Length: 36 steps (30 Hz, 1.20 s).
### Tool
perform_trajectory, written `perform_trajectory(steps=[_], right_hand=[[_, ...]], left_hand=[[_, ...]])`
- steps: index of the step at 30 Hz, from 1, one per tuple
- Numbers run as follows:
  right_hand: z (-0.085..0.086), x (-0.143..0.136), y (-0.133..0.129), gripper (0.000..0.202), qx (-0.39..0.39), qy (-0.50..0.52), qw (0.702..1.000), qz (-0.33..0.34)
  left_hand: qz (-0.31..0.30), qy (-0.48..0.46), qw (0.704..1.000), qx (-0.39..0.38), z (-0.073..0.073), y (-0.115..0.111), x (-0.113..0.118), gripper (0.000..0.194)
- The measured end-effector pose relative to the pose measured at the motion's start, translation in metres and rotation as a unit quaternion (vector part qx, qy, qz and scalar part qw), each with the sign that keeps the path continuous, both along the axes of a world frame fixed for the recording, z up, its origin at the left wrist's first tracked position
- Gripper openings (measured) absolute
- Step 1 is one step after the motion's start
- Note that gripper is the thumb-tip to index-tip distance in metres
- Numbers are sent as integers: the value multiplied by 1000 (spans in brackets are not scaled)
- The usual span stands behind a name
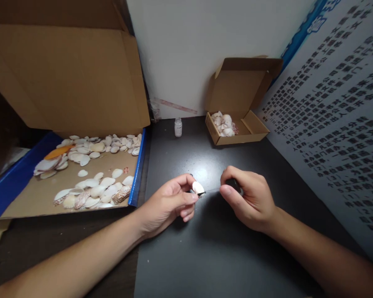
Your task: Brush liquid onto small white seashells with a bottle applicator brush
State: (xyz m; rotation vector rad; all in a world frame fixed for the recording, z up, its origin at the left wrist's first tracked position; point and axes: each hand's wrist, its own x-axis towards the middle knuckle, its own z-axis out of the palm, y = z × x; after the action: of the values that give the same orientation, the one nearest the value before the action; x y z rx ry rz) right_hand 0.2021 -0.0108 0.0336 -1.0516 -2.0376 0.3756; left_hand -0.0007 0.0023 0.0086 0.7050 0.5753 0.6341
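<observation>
A: Where is the white shell (198,188)?
B: At the left hand (174,198), above the middle of the grey mat (180,265) on the desk (34,236). It sticks out past the fingertips, toward the right hand (251,200).
A: How are the left fingers set?
B: Pinching the shell, with the index finger at its upper left side and the thumb below. The other fingers are curled under.
A: And the right fingers?
B: Wrapped around the black handle (234,184) of a tool, thumb pressed along it. Its thin shaft points left to a dark tip by the shell's lower edge; the shaft is too faint to tell its shape.
A: What lies about them?
B: A small jar (178,127) stands near the mat's far edge, toward its left corner. An open cardboard box (242,139) sits at the far right corner, with pale shells (225,124) in its left part.
A: And past the mat's left edge?
B: A larger blue-walled box (136,174), open, with many loose shells (98,191) in a far and a near group. An orange piece (58,152) lies in the far group.
</observation>
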Motion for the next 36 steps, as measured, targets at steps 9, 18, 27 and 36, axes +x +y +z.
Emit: perform_trajectory(steps=[9,18,27,36], right_hand=[[-1,0,1,30,11,-57,995,-76],[0,-2,-1,29,7,-28,999,-28],[-1,2,0,28,0,22,1000,15],[0,-2,0,28,0,-18,999,-44]], left_hand=[[-6,-9,1000,1,-2,1,0,12],[-10,-12,1000,5,-1,0,-1,10],[-7,-5,1000,4,-1,1,0,14],[-8,-6,1000,-3,-1,0,0,14]])
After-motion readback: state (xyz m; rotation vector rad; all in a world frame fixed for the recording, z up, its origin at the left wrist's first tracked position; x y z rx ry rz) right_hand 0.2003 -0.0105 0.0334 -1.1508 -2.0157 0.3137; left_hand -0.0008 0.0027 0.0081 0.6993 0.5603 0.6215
